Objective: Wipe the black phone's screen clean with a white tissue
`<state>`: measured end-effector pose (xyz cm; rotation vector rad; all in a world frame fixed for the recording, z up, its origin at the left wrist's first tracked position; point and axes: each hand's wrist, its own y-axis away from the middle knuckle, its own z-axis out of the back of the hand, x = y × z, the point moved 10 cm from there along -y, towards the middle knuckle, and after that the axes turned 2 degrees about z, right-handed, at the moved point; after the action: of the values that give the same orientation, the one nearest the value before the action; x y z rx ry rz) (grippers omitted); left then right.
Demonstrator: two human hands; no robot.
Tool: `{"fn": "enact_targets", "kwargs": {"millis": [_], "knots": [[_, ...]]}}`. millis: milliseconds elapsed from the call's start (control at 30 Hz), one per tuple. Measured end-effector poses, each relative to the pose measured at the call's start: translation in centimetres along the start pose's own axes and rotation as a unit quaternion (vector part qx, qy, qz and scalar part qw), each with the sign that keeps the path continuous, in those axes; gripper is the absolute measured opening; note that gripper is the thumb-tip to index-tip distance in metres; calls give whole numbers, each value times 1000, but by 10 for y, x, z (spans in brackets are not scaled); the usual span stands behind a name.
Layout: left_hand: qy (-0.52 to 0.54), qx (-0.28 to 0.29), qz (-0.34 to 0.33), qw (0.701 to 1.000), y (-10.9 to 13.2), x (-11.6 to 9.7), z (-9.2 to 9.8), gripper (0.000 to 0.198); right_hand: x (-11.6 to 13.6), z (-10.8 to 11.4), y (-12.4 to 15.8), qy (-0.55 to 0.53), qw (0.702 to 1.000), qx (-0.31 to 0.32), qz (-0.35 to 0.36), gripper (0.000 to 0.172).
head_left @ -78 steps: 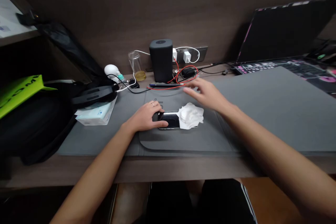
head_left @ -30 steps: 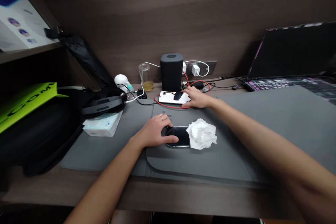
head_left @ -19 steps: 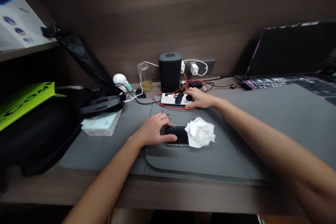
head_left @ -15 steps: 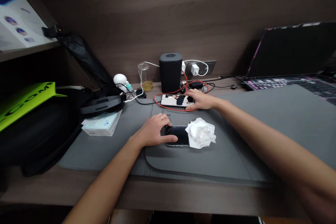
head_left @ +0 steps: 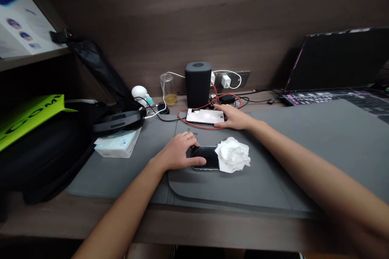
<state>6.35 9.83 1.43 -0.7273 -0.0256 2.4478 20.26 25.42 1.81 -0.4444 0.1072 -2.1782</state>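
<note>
My left hand (head_left: 180, 150), with a ring on one finger, grips the left end of a dark-screened phone (head_left: 209, 157) lying flat, thumb on the near side and fingers on the far side. Crumpled white tissue (head_left: 232, 154) covers most of that phone's right part. Farther back, my right hand (head_left: 232, 116) holds the right end of a second phone (head_left: 202, 116) between thumb and fingers; its screen is lit mostly white. A red cable (head_left: 182, 120) loops around this second phone. Both phones rest on the grey desk mat (head_left: 146, 178).
Behind stand a dark speaker (head_left: 198, 85) and a glass jar (head_left: 168, 91) with yellowish liquid. Chargers fill a wall socket (head_left: 240, 79). A laptop (head_left: 337, 64) is open at right. A tissue pack (head_left: 118, 143) and a black bag (head_left: 45, 158) lie left.
The rear phone's screen has turned from a picture with dark shapes to mostly white. My right hand has barely shifted, and my left hand stays in place.
</note>
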Motion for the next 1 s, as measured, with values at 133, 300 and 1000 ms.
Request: {"fn": "enact_targets", "kwargs": {"millis": [133, 300, 1000], "knots": [[0, 2, 2, 1000, 0, 0, 0, 53, -1, -2, 2, -6, 1000, -16, -6, 86], [4, -3, -5, 1000, 0, -1, 1, 54, -4, -6, 7, -27, 999, -34, -7, 89], [0, 4, -5, 1000, 0, -3, 2, 53, 18, 5, 18, 43, 994, -93, -22, 77]]}}
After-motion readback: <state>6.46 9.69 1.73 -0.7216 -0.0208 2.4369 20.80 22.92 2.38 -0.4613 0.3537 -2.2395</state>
